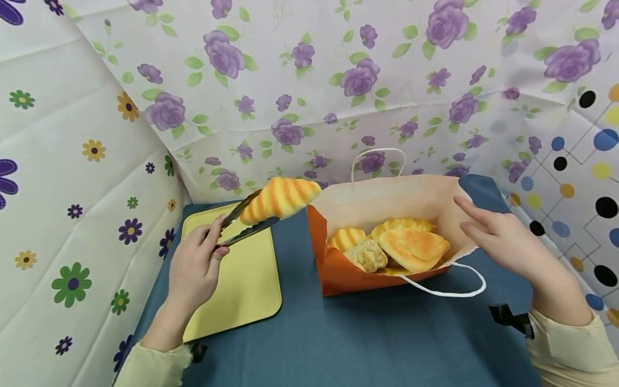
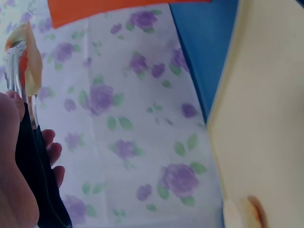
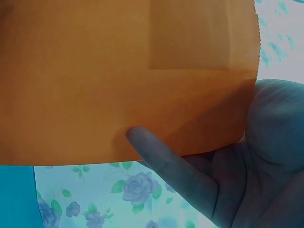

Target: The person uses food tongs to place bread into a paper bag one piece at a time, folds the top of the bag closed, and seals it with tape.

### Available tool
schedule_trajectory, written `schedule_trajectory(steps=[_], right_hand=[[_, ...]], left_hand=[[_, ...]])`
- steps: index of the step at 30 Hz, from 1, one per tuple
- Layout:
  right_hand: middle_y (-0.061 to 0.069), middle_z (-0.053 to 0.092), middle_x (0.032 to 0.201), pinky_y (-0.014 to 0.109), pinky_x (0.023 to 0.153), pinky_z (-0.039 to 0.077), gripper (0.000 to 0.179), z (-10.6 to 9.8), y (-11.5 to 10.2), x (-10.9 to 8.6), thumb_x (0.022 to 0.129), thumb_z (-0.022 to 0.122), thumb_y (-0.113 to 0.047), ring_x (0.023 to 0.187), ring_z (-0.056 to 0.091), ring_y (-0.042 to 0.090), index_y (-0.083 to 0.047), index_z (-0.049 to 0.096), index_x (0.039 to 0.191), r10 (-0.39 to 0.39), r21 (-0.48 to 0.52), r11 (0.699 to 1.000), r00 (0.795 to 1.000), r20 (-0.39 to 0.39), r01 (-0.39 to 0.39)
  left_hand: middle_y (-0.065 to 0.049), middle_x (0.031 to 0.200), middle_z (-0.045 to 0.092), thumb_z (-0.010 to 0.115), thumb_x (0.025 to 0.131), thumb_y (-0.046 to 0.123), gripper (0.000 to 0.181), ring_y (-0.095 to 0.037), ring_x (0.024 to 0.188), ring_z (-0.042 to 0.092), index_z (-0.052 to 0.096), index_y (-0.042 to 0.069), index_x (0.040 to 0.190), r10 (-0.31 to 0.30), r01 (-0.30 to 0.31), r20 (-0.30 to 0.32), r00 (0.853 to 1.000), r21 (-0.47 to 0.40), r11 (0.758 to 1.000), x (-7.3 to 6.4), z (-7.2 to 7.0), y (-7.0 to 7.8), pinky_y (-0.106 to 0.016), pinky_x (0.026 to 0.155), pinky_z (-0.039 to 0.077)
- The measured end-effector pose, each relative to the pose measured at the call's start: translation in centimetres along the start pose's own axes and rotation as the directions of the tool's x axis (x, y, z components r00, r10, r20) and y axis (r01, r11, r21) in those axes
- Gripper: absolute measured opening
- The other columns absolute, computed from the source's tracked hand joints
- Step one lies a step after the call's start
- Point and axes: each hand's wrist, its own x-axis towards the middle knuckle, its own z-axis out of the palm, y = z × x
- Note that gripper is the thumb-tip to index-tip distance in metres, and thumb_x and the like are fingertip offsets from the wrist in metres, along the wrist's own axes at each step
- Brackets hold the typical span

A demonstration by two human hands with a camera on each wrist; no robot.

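Black-handled tongs (image 1: pixel 238 230) are gripped in my left hand (image 1: pixel 193 263), and a striped croissant-shaped bread (image 1: pixel 282 200) is clamped between their tips. The bread is in the air between the tray and the bag. An orange paper bag (image 1: pixel 345 282) with a pale inside lies tipped with its mouth towards me. Inside are several breads, including a golden bun (image 1: pixel 413 248) and a pale lumpy piece (image 1: pixel 366 256). My right hand (image 1: pixel 508 242) holds the bag's right side near the rim; in the right wrist view one finger (image 3: pixel 152 147) lies along its outside.
A yellow tray (image 1: pixel 249 285) stands on the blue tablecloth (image 1: pixel 309 344), left of the bag. In the left wrist view, a small bread-coloured piece (image 2: pixel 242 213) shows by the tray's edge. White rope handles (image 1: pixel 454 294) stick out. Flowered sheets (image 1: pixel 300 113) wall the table.
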Motion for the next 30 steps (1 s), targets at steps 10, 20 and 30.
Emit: schedule_trajectory(steps=[10, 20, 30], right_hand=[[-0.002, 0.035, 0.057, 0.036, 0.049, 0.035, 0.061, 0.0, -0.1, 0.1, 0.117, 0.047, -0.032, 0.043, 0.034, 0.019, -0.016, 0.026, 0.172, -0.01, -0.018, 1.0, 1.0, -0.012, 0.01], [-0.003, 0.034, 0.057, 0.036, 0.049, 0.035, 0.062, 0.1, -0.2, 0.0, 0.117, 0.047, -0.034, 0.043, 0.034, 0.018, -0.016, 0.025, 0.172, -0.001, -0.011, 1.0, 1.0, 0.004, 0.001], [-0.004, 0.033, 0.056, 0.036, 0.048, 0.035, 0.062, 0.0, -0.2, 0.0, 0.117, 0.047, -0.034, 0.042, 0.033, 0.017, -0.017, 0.025, 0.172, -0.001, -0.028, 1.0, 1.0, 0.008, 0.001]], left_hand=[[-0.018, 0.114, 0.068, 0.034, 0.111, 0.054, 0.069, -0.035, 0.091, 0.065, 0.057, 0.007, 0.156, 0.086, -0.088, 0.144, 0.986, 0.009, 0.996, 3.3, 0.5, 5.1, -0.05, 0.071, 0.05], [-0.013, 0.114, 0.066, 0.056, 0.109, 0.04, 0.057, -0.029, 0.089, 0.061, 0.054, 0.012, 0.159, 0.231, -0.246, 0.232, 0.945, 0.038, 0.969, 8.2, 1.3, 11.6, -0.041, 0.069, 0.048], [-0.01, 0.129, 0.07, 0.06, 0.109, 0.045, 0.051, -0.028, 0.111, 0.065, 0.06, 0.019, 0.153, 0.22, -0.354, 0.465, 0.858, 0.222, 0.909, 12.0, 3.9, 16.3, -0.035, 0.067, 0.044]])
